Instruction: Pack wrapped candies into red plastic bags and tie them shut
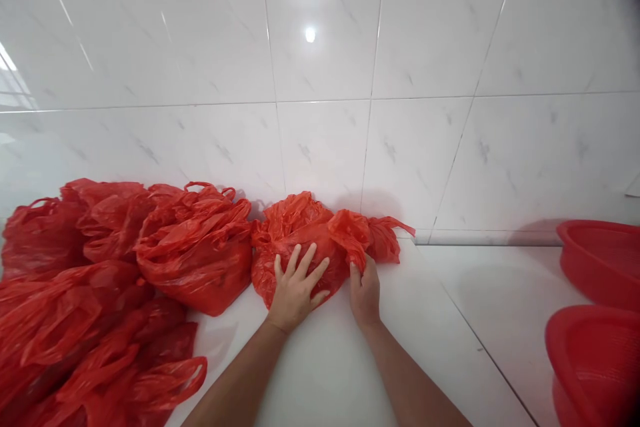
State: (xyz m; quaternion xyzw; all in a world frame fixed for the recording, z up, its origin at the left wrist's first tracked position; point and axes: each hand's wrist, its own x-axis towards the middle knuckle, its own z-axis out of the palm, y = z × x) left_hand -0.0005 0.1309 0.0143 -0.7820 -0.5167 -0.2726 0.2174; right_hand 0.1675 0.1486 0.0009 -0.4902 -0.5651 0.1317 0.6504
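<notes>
1. Left hand (294, 293): back facing up, forearm coming in from bottom centre-left. Fingers spread wide, laid against the front of a rounded, crinkled bag of thin red plastic (300, 230). Flat contact, no grip closed on it.
2. Right hand (366, 290): forearm angled in from lower right, hand more upright than the left. Thumb and fingers drawn together on a gathered fold at the bag's right side; the far fingertips are hidden.
3. Bag: bulging and filled, contents not readable. Shiny, wrinkled film, bunched at top and right. Pointed ends stick out past the right hand; can't tell if they're the same bag.
4. Location: on the smooth white tabletop (325, 373), near the grey-veined white tiled wall (320, 147), just right of the full, creased red plastic bags (197, 267) grouped at left.
5. Far right: two round-rimmed red plastic tubs (575, 273), well apart from both hands.
</notes>
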